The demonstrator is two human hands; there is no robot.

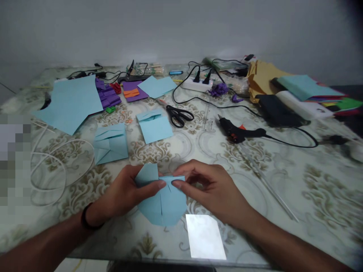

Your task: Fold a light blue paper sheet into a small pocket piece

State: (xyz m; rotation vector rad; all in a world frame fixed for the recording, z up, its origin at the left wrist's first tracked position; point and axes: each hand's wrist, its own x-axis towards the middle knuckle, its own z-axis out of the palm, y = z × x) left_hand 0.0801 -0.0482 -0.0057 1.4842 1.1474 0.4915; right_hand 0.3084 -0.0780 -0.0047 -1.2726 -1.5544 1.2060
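Between my two hands is a light blue folded paper (163,207), held just above the near part of the table. A crease line runs down its middle, and a flap stands up at its upper left. My left hand (133,190) grips the left side, thumb lying across the front. With thumb and fingers, my right hand (204,185) pinches the upper right edge. Two similar folded blue paper pieces lie beyond: a pocket-like one (110,145) at the left and another (155,126) nearer the middle.
Black scissors (180,115) and a black glue gun (238,132) lie past my hands, a clear glue stick (266,185) at right. A white rectangular paper (205,237) rests near the front edge. Blue sheets (73,102), a power strip (197,84) and cables line the back.
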